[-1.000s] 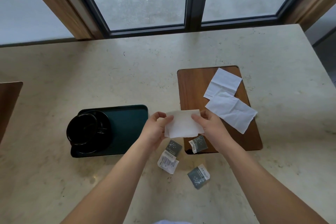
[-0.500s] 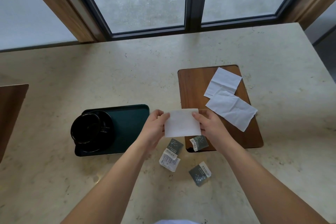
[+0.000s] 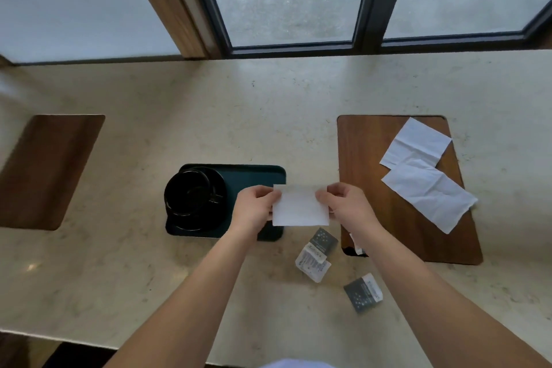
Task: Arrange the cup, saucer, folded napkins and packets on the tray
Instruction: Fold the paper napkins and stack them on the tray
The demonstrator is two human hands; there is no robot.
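Observation:
A folded white napkin is held up flat between my left hand and my right hand, each pinching one side, just above the right end of the dark green tray. A black cup sits on a black saucer on the tray's left half. Two more white napkins lie partly unfolded on the wooden board to the right. Grey and white packets lie on the counter below my hands. Another packet is partly hidden behind my right wrist.
The beige stone counter runs to a window frame at the back. A second wooden board lies at the far left. The counter's near edge shows at the bottom left.
The view has swung left, so the far-left board now shows fully. Both hands have carried the napkin a little leftward, over the tray's right end, and hold it flatter.

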